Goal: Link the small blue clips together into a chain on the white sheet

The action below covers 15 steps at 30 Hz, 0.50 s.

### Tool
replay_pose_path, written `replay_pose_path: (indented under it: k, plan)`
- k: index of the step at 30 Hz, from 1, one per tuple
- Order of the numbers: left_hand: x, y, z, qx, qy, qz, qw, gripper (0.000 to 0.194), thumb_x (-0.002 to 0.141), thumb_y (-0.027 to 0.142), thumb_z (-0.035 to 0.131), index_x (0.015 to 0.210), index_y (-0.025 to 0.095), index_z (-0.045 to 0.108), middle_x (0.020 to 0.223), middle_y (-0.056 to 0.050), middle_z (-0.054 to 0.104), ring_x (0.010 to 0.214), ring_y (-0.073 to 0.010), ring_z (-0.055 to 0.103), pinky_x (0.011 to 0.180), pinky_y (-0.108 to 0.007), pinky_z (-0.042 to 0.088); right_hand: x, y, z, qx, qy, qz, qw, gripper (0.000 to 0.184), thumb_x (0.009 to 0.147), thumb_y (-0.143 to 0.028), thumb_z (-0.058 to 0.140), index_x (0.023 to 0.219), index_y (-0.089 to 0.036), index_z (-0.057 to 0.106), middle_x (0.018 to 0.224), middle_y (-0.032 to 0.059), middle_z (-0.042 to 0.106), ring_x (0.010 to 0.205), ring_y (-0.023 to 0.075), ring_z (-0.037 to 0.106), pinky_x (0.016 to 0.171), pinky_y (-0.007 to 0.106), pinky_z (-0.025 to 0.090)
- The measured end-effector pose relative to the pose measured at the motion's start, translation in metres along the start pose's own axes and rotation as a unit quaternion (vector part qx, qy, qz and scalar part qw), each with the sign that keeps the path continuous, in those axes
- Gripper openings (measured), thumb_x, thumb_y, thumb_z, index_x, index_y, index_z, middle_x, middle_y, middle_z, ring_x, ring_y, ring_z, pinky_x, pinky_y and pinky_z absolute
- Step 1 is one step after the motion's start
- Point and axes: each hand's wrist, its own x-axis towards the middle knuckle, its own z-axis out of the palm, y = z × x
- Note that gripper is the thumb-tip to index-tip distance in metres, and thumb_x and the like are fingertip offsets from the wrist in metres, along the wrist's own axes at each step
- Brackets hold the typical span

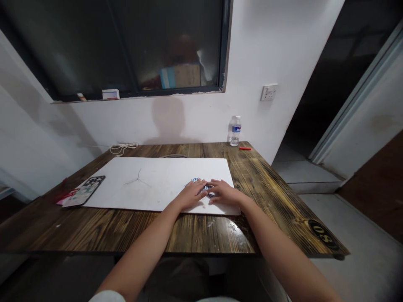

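A large white board lies flat on the wooden table. On its right part sit some small blue-and-white patterned pieces, mostly covered by my hands, so their kind is hard to make out. My left hand rests palm down over their left side, fingers stretched toward the middle. From the right, my right hand reaches over the same pieces with its fingers apart. The fingertips of both hands nearly meet. Three thin dark strands joined at one point show on the board's left half.
At the board's left end are a dark-framed patterned item and something pink. A white cable lies at the back left of the wooden table. A water bottle and a red pen-like stick are at the back right.
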Motion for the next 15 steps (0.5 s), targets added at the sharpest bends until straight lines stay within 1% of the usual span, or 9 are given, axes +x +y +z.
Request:
replay_pose_path:
  k: [2,3,4,6,8,10,12,15]
  plan:
    - [0.000,0.001,-0.002,-0.015,0.015,0.015,1.000,0.054,0.093,0.048,0.036,0.140,0.022,0.037,0.145,-0.009,0.038,0.137,-0.0238,0.029,0.110,-0.045,0.025,0.001,0.003,-0.002,0.001,0.071,0.012,0.997,0.038,0.079,-0.039,0.066,0.116,-0.028,0.065,0.135,0.0103,0.051,0.125,0.0283,0.045,0.103,0.047,0.034]
    - [0.000,0.002,-0.003,-0.020,0.028,0.023,0.999,0.053,0.093,0.047,0.037,0.139,0.023,0.039,0.145,-0.009,0.039,0.137,-0.0233,0.028,0.110,-0.044,0.025,0.001,0.005,-0.004,0.001,0.106,0.023,0.994,0.034,0.082,-0.036,0.063,0.114,-0.026,0.066,0.131,0.0111,0.054,0.120,0.0261,0.050,0.101,0.043,0.037]
    - [0.000,0.002,-0.004,-0.021,0.039,0.032,0.999,0.051,0.092,0.046,0.039,0.138,0.024,0.041,0.144,-0.009,0.041,0.137,-0.0233,0.028,0.109,-0.044,0.026,0.001,0.006,-0.006,0.000,0.134,0.036,0.990,0.031,0.084,-0.034,0.060,0.112,-0.024,0.067,0.127,0.0113,0.057,0.116,0.0247,0.053,0.099,0.041,0.039]
    - [0.001,0.003,-0.005,-0.017,0.046,0.056,0.997,0.045,0.092,0.043,0.042,0.132,0.026,0.049,0.140,-0.008,0.045,0.136,-0.0237,0.031,0.108,-0.045,0.028,0.001,0.009,-0.009,-0.010,0.160,0.049,0.986,0.027,0.085,-0.032,0.057,0.107,-0.023,0.069,0.119,0.0102,0.062,0.110,0.0235,0.056,0.096,0.039,0.041]
    - [0.001,0.003,-0.004,-0.009,0.038,0.075,0.996,0.036,0.091,0.041,0.044,0.120,0.028,0.060,0.134,-0.007,0.053,0.131,-0.0233,0.039,0.105,-0.044,0.032,0.001,0.011,-0.010,-0.030,0.153,0.051,0.986,0.023,0.085,-0.034,0.057,0.097,-0.023,0.072,0.110,0.0088,0.067,0.104,0.0232,0.058,0.092,0.038,0.042]
    - [0.001,0.004,-0.004,-0.002,0.043,0.066,0.997,0.030,0.091,0.041,0.045,0.106,0.029,0.068,0.125,-0.004,0.061,0.122,-0.0217,0.049,0.101,-0.040,0.037,0.000,0.012,-0.011,-0.048,0.122,0.043,0.990,0.024,0.086,-0.037,0.056,0.084,-0.022,0.075,0.100,0.0078,0.069,0.097,0.0230,0.058,0.088,0.036,0.043]
    - [0.001,0.005,-0.003,0.007,0.063,0.035,0.997,0.030,0.090,0.040,0.045,0.096,0.028,0.072,0.115,-0.002,0.066,0.112,-0.0200,0.056,0.097,-0.036,0.040,0.000,0.012,-0.012,-0.047,0.087,0.024,0.995,0.028,0.086,-0.039,0.056,0.074,-0.021,0.075,0.095,0.0074,0.070,0.092,0.0221,0.059,0.085,0.034,0.043]
    - [0.001,0.006,-0.006,0.035,0.097,-0.031,0.994,0.032,0.090,0.039,0.044,0.087,0.024,0.073,0.103,-0.003,0.070,0.101,-0.0198,0.060,0.092,-0.034,0.042,0.000,0.010,-0.013,-0.025,0.058,-0.004,0.998,0.029,0.085,-0.041,0.058,0.073,-0.021,0.075,0.096,0.0065,0.069,0.091,0.0211,0.058,0.085,0.032,0.042]
